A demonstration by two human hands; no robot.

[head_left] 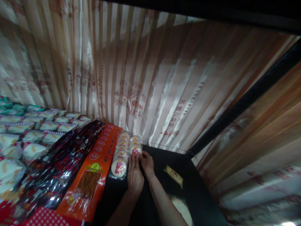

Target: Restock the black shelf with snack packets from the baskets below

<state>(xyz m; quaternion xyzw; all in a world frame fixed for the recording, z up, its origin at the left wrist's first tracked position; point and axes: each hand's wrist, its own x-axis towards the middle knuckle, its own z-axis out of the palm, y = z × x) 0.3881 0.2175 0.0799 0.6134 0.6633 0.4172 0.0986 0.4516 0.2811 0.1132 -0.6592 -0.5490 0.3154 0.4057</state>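
Note:
On a black surface (164,163) lie rows of clear packets of round white cakes with red labels (119,166). My left hand (134,175) rests flat, fingers together and stretched toward the nearest packet in the right-hand row (134,145). My right hand (146,161) is beside it, fingers curled at that row's front packet, touching its red label; whether it grips the packet is hard to see. Both forearms come in from the bottom edge.
Left of the cakes lie orange packets of stick snacks (91,179), then dark glossy packets (58,169) and white red-edged packets (30,138). A small yellow packet (174,175) lies to the right. A striped beige curtain (145,84) hangs close behind.

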